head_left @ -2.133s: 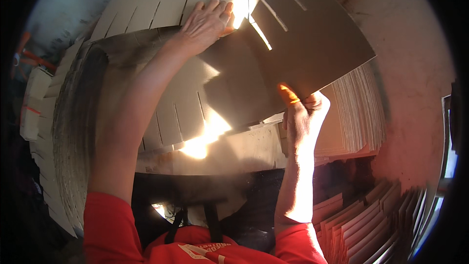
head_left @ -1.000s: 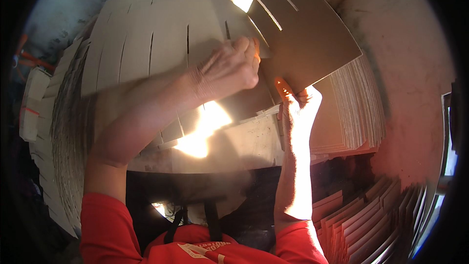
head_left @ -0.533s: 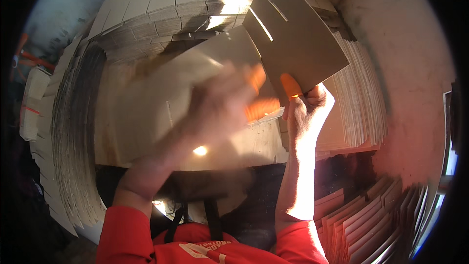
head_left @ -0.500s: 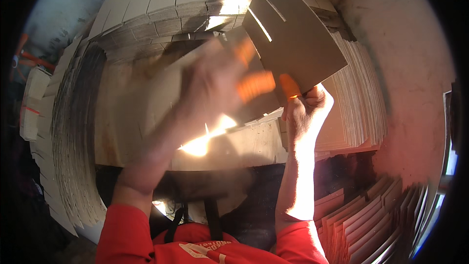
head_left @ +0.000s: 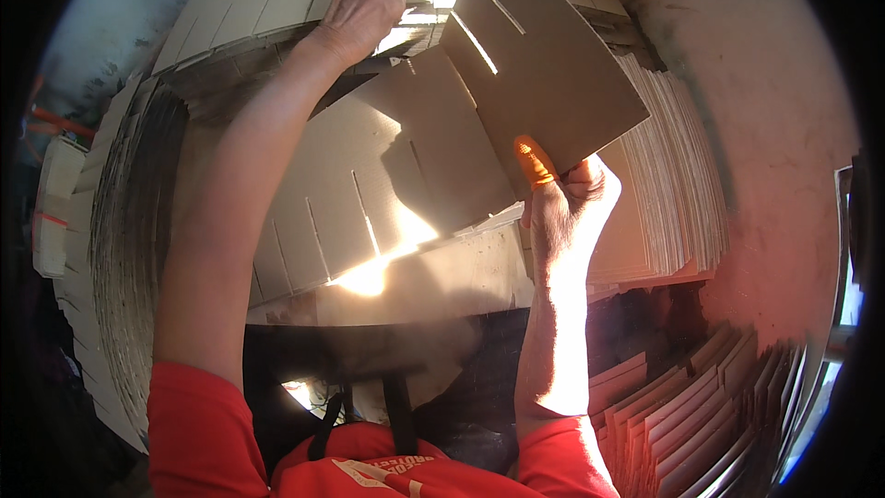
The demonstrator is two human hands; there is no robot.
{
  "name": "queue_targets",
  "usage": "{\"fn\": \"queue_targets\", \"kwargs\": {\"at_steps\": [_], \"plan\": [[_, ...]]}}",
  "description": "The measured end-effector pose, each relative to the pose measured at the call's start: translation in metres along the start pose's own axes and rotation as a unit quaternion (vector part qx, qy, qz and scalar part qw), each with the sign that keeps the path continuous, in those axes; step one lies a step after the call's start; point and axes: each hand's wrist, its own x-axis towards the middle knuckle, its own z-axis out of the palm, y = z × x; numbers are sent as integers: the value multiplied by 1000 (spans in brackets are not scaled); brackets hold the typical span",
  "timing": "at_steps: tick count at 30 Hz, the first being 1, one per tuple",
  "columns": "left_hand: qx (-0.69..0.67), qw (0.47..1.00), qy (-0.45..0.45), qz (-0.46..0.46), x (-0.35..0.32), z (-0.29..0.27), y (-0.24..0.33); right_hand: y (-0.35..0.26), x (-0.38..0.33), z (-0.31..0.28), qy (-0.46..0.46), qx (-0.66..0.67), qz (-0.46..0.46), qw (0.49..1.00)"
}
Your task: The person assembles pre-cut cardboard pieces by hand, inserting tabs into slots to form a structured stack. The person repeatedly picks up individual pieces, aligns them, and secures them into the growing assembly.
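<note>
In the upper right of the frame the right hand (head_left: pixel 567 212) pinches the lower edge of a slotted cardboard sheet (head_left: pixel 553 83), its thumb capped with an orange rubber finger cot (head_left: pixel 533 161) pressed on the sheet's face. The sheet stands tilted, raised above a second slotted sheet (head_left: pixel 369 194) that lies in the centre of the frame, sunlit at its lower edge. At the top centre the left hand (head_left: pixel 359 5) reaches far forward, fingers curled down over the far end of a stack of slotted cardboard (head_left: pixel 249 9). A tall pile of flat sheets (head_left: pixel 673 194) sits at the right, just behind the right hand.
</note>
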Motion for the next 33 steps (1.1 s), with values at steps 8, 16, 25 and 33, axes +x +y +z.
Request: {"fn": "queue_targets", "kwargs": {"at_steps": [8, 16, 25, 33], "plan": [[-160, 978, 18, -133, 11, -12, -4, 1, -1, 5, 5, 19, -2, 1000], [-142, 985, 94, 27, 11, -22, -12, 6, 2, 5, 28, -19, -53, 998], [40, 997, 54, 38, 0, -25, 16, 5, 1, 2, 19, 26, -9, 999], [48, 990, 78, 111, 4, -23, 20, 11, 4, 2, 32, 2, -63, 998]]}}
